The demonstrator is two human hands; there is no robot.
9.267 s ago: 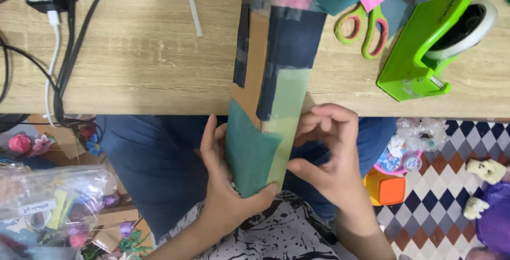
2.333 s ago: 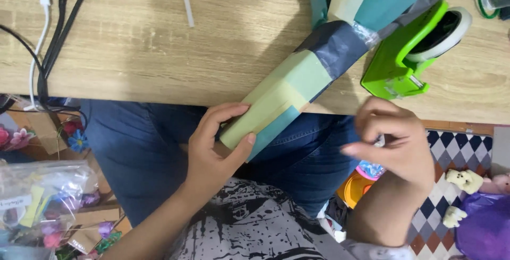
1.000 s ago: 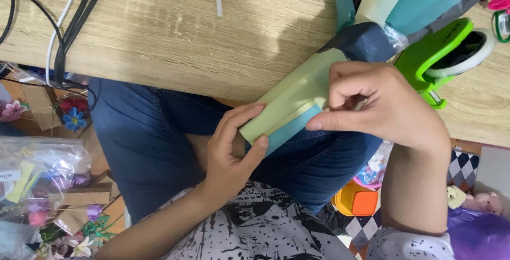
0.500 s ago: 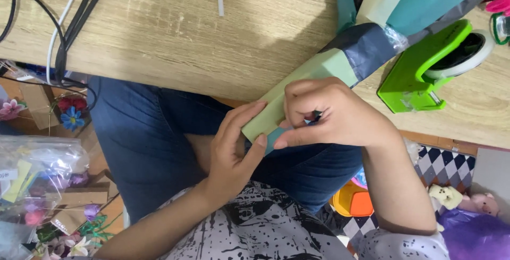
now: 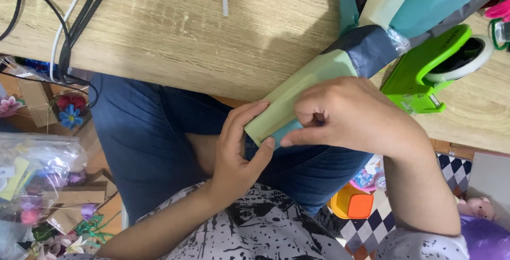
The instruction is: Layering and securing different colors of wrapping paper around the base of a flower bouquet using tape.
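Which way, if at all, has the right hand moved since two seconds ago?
Yes. The right hand has moved left, away from the green tape dispenser, onto the light green paper near the left hand.

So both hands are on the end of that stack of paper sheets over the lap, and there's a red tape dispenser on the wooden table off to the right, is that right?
Not quite: the tape dispenser is bright green, not red, as the head view shows. The rest holds: the left hand and right hand both grip the near end of the stack of paper sheets above the lap, and the dispenser stands on the wooden table to the right.
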